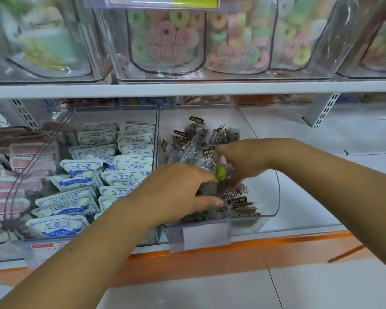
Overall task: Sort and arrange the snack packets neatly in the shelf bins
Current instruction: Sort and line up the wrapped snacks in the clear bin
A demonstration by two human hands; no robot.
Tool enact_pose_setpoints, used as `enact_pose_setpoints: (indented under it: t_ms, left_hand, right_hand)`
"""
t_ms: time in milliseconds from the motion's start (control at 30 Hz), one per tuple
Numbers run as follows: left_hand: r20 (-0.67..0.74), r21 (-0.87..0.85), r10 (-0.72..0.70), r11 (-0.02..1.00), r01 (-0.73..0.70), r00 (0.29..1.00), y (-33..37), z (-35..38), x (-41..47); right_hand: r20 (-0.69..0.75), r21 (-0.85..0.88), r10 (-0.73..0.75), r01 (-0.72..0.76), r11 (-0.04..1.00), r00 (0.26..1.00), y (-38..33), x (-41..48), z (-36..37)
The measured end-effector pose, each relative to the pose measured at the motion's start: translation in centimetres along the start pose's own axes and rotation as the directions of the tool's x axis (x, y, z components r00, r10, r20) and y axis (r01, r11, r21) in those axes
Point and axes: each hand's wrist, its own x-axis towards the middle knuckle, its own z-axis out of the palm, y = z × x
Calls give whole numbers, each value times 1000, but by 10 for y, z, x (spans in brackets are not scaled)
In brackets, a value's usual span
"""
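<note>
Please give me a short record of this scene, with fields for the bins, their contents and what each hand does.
working bin: clear bin holding dark packets with brown labels
left hand: grips a dark packet near the bin's front
right hand: fingers curled down among the packets; hold unclear
between hands: small green piece
neighbour bin: white-and-blue packets, stacked in rows
upper shelf: pastel ring candies in clear bins

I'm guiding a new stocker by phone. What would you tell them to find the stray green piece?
On the lower shelf, take the rightmost clear bin, filled with dark packets. Between the left hand and right hand lies the green piece, the only bright green thing among brown-labelled wrappers.
</note>
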Motion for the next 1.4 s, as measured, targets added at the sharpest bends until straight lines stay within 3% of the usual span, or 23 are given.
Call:
enact_pose_setpoints:
  t_ms: [100, 233, 300, 433, 500, 633, 733, 833, 933, 1033, 1167, 1300, 1333, 1400]
  left_hand:
    - [-122, -249, -104, 966, 71, 987, 0, -1, 1]
    - [-191, -437, -242, 889, 138, 951, -2, 0, 7]
    - [-160, -442, -261, 881, 167, 952, 0, 0, 9]
    - [-158, -423, -249, 891, 162, 956, 7, -3, 12]
    - [-198, -508, -265, 851, 132, 944, 10, -2, 13]
    - [-285, -700, -328, 713, 38, 901, 6, -9, 14]
    - [-329, -639, -244, 769, -25, 912, 7, -13, 14]
    - [-358, -589, -205, 806, -50, 911, 16, -11, 15]
    - [-202, -698, -220, 716, 18, 954, 13, -15, 19]
    - [-40, -657, -183, 745, 112, 982, 9, -28, 28]
    - [50, -483, -76, 871, 91, 996, 17, -41, 56]
    - [227, -559, -157, 787, 260, 961, 11, -37, 80]
    - [226, -511, -169, 818, 264, 959, 9, -34, 84]
    - [203, -238, -139, 953, 186, 969, 5, -27, 89]
  right_hand:
    - [-203, 221, -39, 84, 972, 978, 12, -14, -12]
    - [-442, 415, 81, 123, 902, 893, 25, -37, -9]
    - [-533, 547, 148, 206, 812, 833, 29, -42, 0]
    - [-637, 730, 252, 464, 503, 729, 23, -48, 22]
    - [-633, 748, 284, 474, 465, 721, 19, -47, 31]
    - [-621, 711, 282, 375, 595, 731, 20, -57, 29]
    - [-669, 538, 161, 322, 779, 726, 21, -66, 23]
    - [-636, 436, 15, 344, 832, 771, 17, -63, 25]
    - [-600, 373, 33, 242, 896, 799, 25, -66, 27]
    - [-597, 425, 71, 239, 873, 799, 37, -81, 21]
    - [-596, 527, 63, 331, 783, 801, 47, -100, 18]
    - [-635, 438, 53, 303, 846, 771, 49, -111, 26]
    - [-645, 408, 38, 301, 862, 763, 46, -112, 30]
    - [-659, 340, -7, 306, 889, 752, 40, -110, 39]
